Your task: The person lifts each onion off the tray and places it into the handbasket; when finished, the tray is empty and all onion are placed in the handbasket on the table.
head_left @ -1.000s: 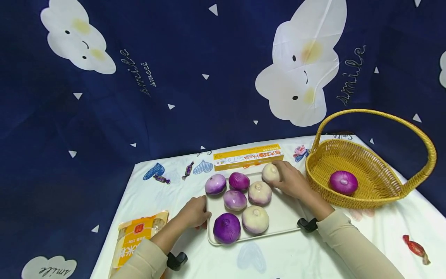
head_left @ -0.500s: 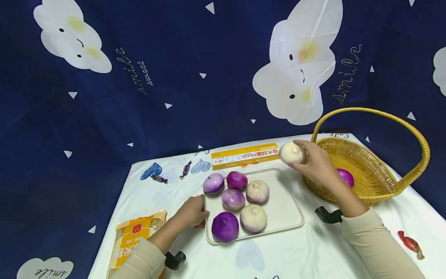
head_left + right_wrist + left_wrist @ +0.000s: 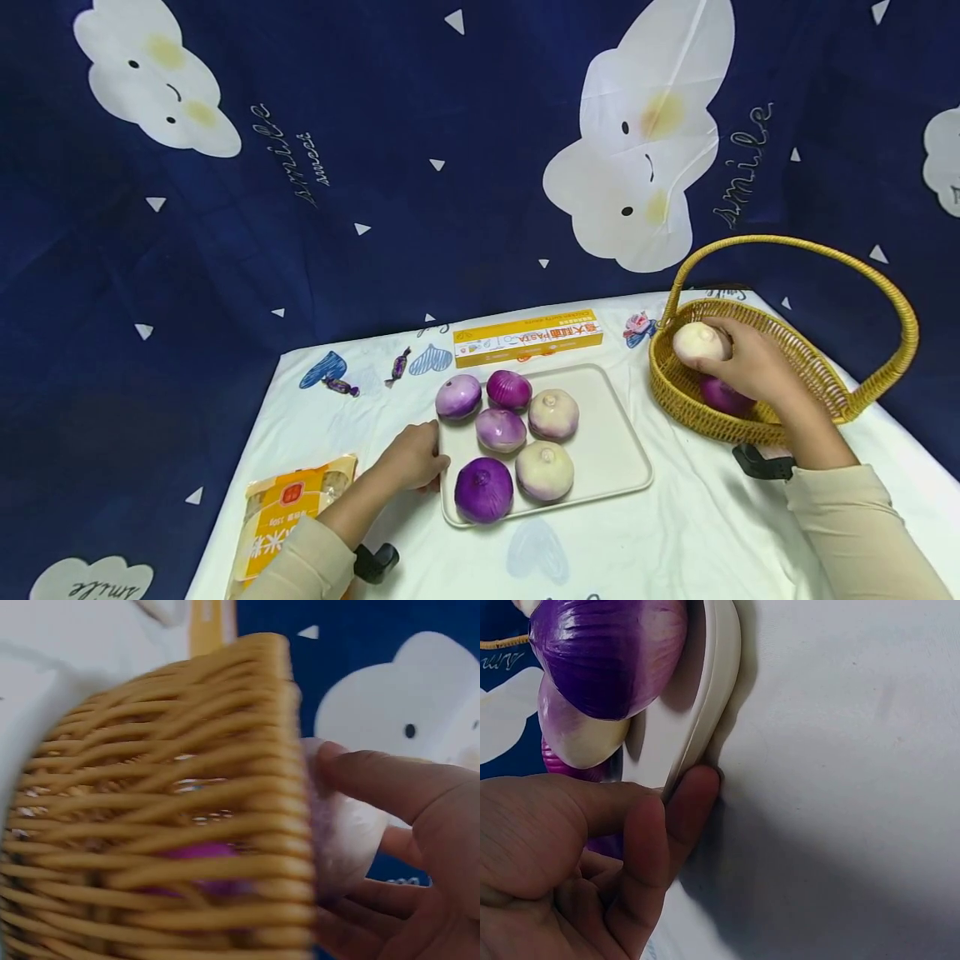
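My right hand (image 3: 753, 360) grips a whitish onion (image 3: 701, 343) over the left side of the wicker basket (image 3: 678, 410). In the right wrist view that onion (image 3: 349, 840) shows just past the woven rim, with thumb and fingers around it. A purple onion (image 3: 723, 397) lies inside the basket, partly behind the hand. At the left edge of the cream tray (image 3: 607, 450), my left hand (image 3: 414, 456) pinches the rim; the left wrist view shows thumb and fingers at the tray's edge (image 3: 718, 682). Several onions sit on the tray, among them a dark purple one (image 3: 483, 490) and a pale one (image 3: 545, 471).
Behind the tray lies a yellow pasta box (image 3: 528, 339). An orange and yellow food packet (image 3: 288, 508) is beside the left forearm. Two wrapped purple candies (image 3: 399, 367) lie at the back left. The basket's tall handle (image 3: 795, 242) arches above its opening.
My right hand has lifted the whitish onion off the tray's back right corner and carried it rightward to above the basket. The left hand has stayed at the tray's edge.
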Demonstrator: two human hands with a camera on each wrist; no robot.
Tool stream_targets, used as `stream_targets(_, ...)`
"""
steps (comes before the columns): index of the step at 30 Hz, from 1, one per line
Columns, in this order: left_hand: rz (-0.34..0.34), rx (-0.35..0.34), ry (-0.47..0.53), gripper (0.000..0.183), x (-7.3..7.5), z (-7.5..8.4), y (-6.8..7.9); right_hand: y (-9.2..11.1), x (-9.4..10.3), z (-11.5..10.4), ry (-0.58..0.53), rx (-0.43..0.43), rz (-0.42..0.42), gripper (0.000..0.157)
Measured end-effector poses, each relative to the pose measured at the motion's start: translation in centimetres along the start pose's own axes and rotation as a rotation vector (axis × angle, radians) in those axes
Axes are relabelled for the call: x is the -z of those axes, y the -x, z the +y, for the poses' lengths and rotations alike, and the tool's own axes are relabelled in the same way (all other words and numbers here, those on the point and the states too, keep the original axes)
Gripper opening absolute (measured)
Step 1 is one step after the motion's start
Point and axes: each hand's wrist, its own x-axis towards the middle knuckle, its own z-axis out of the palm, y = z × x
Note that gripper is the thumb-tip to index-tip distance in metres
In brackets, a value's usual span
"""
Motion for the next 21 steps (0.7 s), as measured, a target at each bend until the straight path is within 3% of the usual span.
stream_targets(8,0.001,-0.019,0.004,0.010,-0.1,-0.1,0.0,-0.2,-2.6,0.7,0.018,0.017,-0.128,0.068)
stream_targets(13,0.009,-0.022,-0.015,0.010,-0.1,-0.1,-0.1,0.0,-3.3,0.8,0.055,0.014,-0.155,0.065)
stream_targets(18,0.011,-0.016,-0.018,0.010,0.0,-0.1,-0.1,-0.2,-3.3,0.4,0.067,0.008,-0.122,0.069)
stream_targets(21,0.007,-0.008,-0.014,0.011,0.0,-0.2,0.0,-0.4,-2.9,-0.7,0.043,0.015,0.001,0.064)
